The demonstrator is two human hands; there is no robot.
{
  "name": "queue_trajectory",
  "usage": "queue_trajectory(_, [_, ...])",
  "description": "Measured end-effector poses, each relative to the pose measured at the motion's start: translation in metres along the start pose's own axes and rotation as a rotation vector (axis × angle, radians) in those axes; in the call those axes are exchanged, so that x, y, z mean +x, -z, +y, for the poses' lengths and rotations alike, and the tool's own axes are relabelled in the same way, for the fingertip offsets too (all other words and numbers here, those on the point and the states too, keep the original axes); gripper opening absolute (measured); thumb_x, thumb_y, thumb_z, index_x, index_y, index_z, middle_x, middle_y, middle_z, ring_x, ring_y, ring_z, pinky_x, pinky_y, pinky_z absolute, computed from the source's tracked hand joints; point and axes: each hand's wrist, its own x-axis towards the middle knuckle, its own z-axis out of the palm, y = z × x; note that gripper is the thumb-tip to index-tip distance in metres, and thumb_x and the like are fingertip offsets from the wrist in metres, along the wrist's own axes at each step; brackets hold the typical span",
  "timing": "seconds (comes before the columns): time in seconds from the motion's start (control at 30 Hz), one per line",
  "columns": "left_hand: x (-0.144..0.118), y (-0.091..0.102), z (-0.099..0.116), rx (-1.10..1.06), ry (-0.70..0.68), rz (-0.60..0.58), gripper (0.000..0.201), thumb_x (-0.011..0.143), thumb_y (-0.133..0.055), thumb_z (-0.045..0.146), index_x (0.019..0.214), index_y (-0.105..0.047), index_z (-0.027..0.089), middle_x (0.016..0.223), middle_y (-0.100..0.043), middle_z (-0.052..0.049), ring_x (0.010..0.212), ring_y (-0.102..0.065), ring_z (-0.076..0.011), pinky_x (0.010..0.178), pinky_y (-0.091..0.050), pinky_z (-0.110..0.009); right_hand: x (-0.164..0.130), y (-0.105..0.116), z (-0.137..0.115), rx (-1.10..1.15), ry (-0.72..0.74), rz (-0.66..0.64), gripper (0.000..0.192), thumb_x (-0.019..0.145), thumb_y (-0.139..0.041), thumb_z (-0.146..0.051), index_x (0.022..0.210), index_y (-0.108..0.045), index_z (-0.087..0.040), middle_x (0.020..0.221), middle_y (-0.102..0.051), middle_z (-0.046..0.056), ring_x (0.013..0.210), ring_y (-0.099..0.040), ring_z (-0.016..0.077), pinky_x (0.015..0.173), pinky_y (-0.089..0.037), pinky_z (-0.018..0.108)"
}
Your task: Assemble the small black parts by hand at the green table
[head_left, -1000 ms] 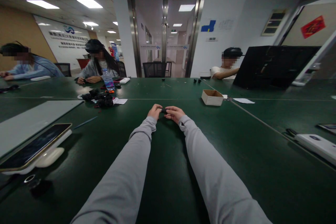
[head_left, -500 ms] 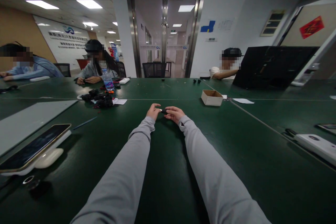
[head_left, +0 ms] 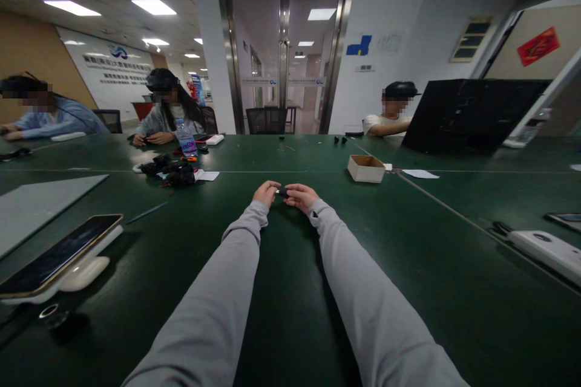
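Both of my hands meet over the green table, around a small black object (head_left: pixel 282 192) with a pale tip on its left end. It is too small to name more exactly. My right hand (head_left: pixel 302 196) pinches the dark end between thumb and fingers. At the pale end, the thumb and index finger of my left hand (head_left: pixel 265 193) are closed on the tip. Both forearms reach forward in grey sleeves.
A small open cardboard box (head_left: pixel 365 170) stands right of my hands. Left are a heap of black items (head_left: pixel 175 170), a water bottle (head_left: pixel 186 140), a thin blue stick (head_left: pixel 147 212), a phone (head_left: pixel 63 251) and a grey panel (head_left: pixel 40 205). A black monitor-like panel (head_left: pixel 474 115) stands far right. Several people sit across.
My left index finger has come down closer to the pale tip. The black object stays almost in place. On the left, the grey panel has shifted further left.
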Motion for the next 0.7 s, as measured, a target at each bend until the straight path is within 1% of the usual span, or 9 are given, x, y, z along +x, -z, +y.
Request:
queue_trajectory(0.13, [-0.003, 0.001, 0.001, -0.021, -0.048, 0.0, 0.024, 0.068, -0.043, 0.021, 0.085, -0.059, 0.017, 0.042, -0.04, 0.006, 0.042, -0.039, -0.0089, 0.046, -0.033, -0.019, 0.002, 0.0, 0.003, -0.103, 0.01, -0.07, 0.022, 0.062, -0.067, -0.007, 0.08, -0.058, -0.015, 0.061, -0.063, 0.0, 0.052, -0.062, 0.0129, 0.048, -0.052, 0.022])
queue_trajectory(0.23, [-0.009, 0.002, 0.003, 0.07, -0.081, 0.022, 0.024, 0.065, -0.051, 0.022, 0.087, -0.059, 0.018, 0.044, -0.039, 0.007, 0.042, -0.035, -0.0081, 0.047, -0.031, -0.02, 0.004, -0.007, 0.006, -0.354, 0.017, -0.114, 0.026, 0.055, -0.07, -0.005, 0.075, -0.057, -0.015, 0.05, -0.059, -0.004, 0.037, -0.054, 0.0092, 0.033, -0.042, 0.017])
queue_trajectory(0.3, [-0.015, 0.0, 0.007, 0.167, -0.106, 0.014, 0.024, 0.064, -0.056, 0.026, 0.086, -0.059, 0.019, 0.043, -0.034, 0.008, 0.042, -0.033, -0.0083, 0.047, -0.029, -0.02, 0.002, -0.016, 0.008, -0.525, 0.052, -0.06, 0.027, 0.052, -0.069, -0.002, 0.073, -0.057, -0.015, 0.042, -0.053, -0.008, 0.031, -0.048, 0.007, 0.029, -0.037, 0.015])
queue_trajectory(0.37, [-0.022, -0.003, 0.012, 0.25, -0.11, -0.011, 0.024, 0.065, -0.058, 0.031, 0.086, -0.059, 0.02, 0.042, -0.032, 0.008, 0.043, -0.033, -0.0093, 0.047, -0.028, -0.021, -0.003, -0.025, 0.008, -0.614, 0.105, 0.024, 0.027, 0.052, -0.067, 0.0, 0.072, -0.056, -0.015, 0.039, -0.049, -0.009, 0.031, -0.047, 0.0064, 0.03, -0.037, 0.015])
queue_trajectory(0.43, [-0.032, -0.004, 0.02, 0.31, -0.119, -0.053, 0.026, 0.067, -0.057, 0.038, 0.087, -0.06, 0.021, 0.045, -0.039, 0.006, 0.046, -0.038, -0.0107, 0.048, -0.028, -0.022, -0.014, -0.031, 0.006, -0.629, 0.131, 0.058, 0.025, 0.054, -0.066, -0.002, 0.072, -0.054, -0.015, 0.04, -0.049, -0.009, 0.033, -0.048, 0.0065, 0.031, -0.037, 0.015])
queue_trajectory(0.5, [-0.046, 0.0, 0.029, 0.361, -0.157, -0.155, 0.031, 0.069, -0.056, 0.043, 0.092, -0.06, 0.022, 0.051, -0.048, 0.003, 0.049, -0.043, -0.0125, 0.05, -0.029, -0.023, -0.031, -0.028, 0.003, -0.601, 0.098, 0.003, 0.027, 0.054, -0.067, -0.005, 0.074, -0.052, -0.015, 0.044, -0.052, -0.008, 0.035, -0.049, 0.007, 0.032, -0.038, 0.016])
queue_trajectory(0.6, [-0.079, 0.022, 0.048, 0.49, -0.226, -0.383, 0.046, 0.067, -0.058, 0.047, 0.108, -0.056, 0.025, 0.055, -0.054, 0.0, 0.049, -0.047, -0.0151, 0.05, -0.03, -0.025, -0.07, -0.005, -0.008, -0.5, 0.026, -0.119, 0.042, 0.05, -0.072, -0.015, 0.082, -0.045, -0.018, 0.06, -0.06, -0.005, 0.037, -0.052, 0.0084, 0.032, -0.04, 0.018])
queue_trajectory(0.67, [-0.107, 0.05, 0.063, 0.618, -0.249, -0.504, 0.057, 0.065, -0.058, 0.051, 0.116, -0.052, 0.026, 0.055, -0.056, 0.0, 0.05, -0.05, -0.0164, 0.052, -0.032, -0.026, -0.105, 0.021, -0.02, -0.468, -0.008, -0.146, 0.047, 0.049, -0.074, -0.023, 0.081, -0.039, -0.02, 0.076, -0.064, 0.0, 0.039, -0.054, 0.0094, 0.032, -0.041, 0.019])
queue_trajectory(0.7, [-0.121, 0.069, 0.071, 0.687, -0.26, -0.532, 0.059, 0.063, -0.058, 0.054, 0.115, -0.052, 0.028, 0.059, -0.058, -0.001, 0.054, -0.052, -0.0172, 0.055, -0.035, -0.026, -0.124, 0.035, -0.028, -0.472, -0.022, -0.132, 0.048, 0.049, -0.075, -0.027, 0.079, -0.038, -0.02, 0.081, -0.065, 0.003, 0.042, -0.056, 0.0101, 0.034, -0.043, 0.021])
